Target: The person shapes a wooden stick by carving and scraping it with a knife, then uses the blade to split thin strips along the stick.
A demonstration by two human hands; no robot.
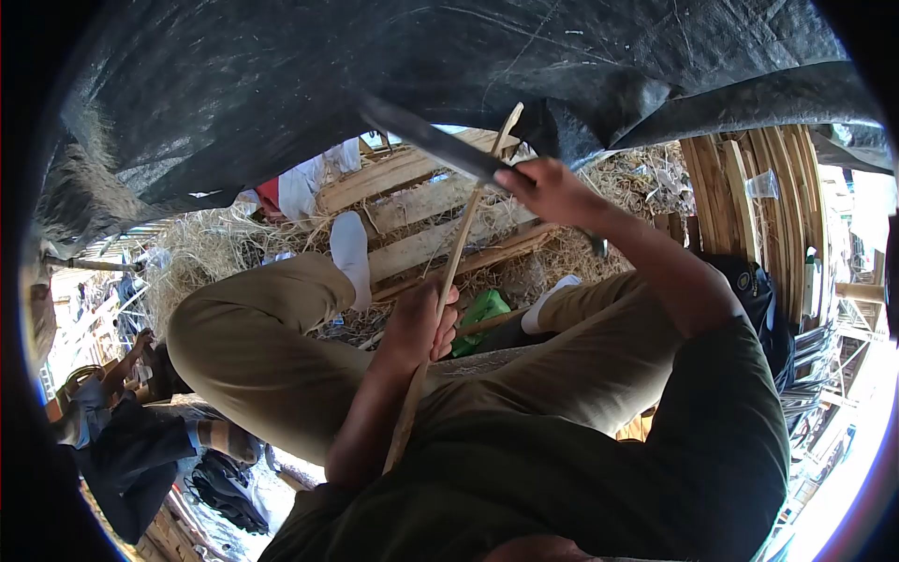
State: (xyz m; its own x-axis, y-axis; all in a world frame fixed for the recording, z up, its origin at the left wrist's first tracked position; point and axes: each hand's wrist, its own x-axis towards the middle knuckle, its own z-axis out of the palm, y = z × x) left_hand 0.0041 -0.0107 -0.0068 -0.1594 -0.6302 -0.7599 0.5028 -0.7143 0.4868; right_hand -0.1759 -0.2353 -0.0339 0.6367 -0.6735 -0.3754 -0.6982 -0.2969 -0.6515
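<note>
My left hand [419,323] is closed round a long, thin wooden strip [461,236], which slants from my lap up to the right. In my right hand [548,190] is the handle end of a long dark blade [431,140], its far part smeared by motion. The blade crosses the strip near the strip's upper end, close to my right fingers. Whether the edge touches the wood I cannot tell.
Wooden planks [426,202] lie beyond my feet among shavings [211,264]. A green plastic item [481,317] is between my legs. Upright boards [777,201] stand at right, dark sheeting [281,84] hangs ahead, and another person's legs [140,450] show at lower left.
</note>
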